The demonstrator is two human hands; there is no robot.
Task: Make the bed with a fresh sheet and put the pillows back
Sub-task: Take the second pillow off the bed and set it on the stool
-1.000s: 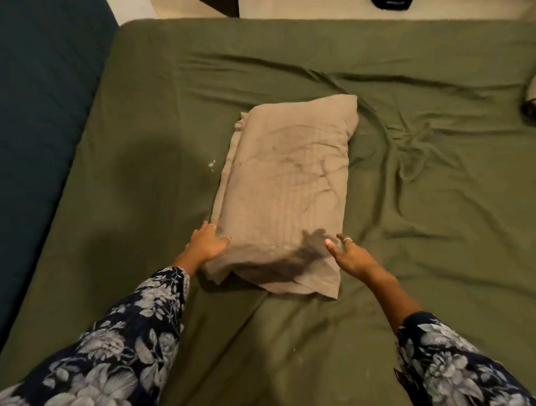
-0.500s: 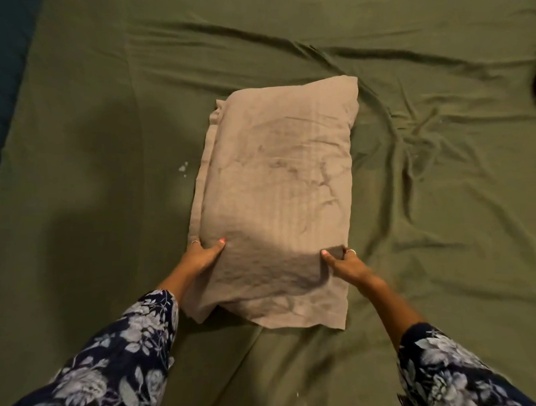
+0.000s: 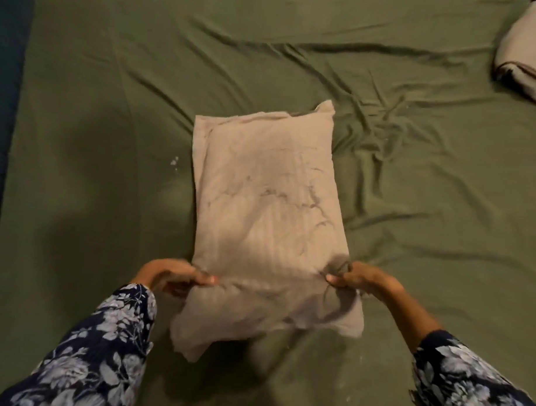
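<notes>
Head view: a beige, rectangular fabric-cased pillow [image 3: 266, 221] is gripped at its near end by both hands on a wrinkled olive-green fitted sheet [image 3: 111, 121] covering the bed. A second ago the hands were only reaching toward the pillow's near corners, and half a second ago they lay flat against its sides; now the fingers have been curled shut and the cloth is bunched under them. The near end appears to have been raised slightly off the sheet, though the blur makes that uncertain. The change is taken to mean that the sheet stage is done and the pillow is about to be carried or shifted to its place.

The left hand [image 3: 173, 275] is closed on the pillow's near-left side, the right hand [image 3: 358, 277] on its near-right side, with the loose flap of the case hanging below both grips. The pillow lies lengthwise near the middle of the bed, well apart from every edge. A second rolled beige pillow [image 3: 527, 57] is seen at the bed's far right corner. Floral navy sleeves [image 3: 97, 358] frame the near edge.
</notes>
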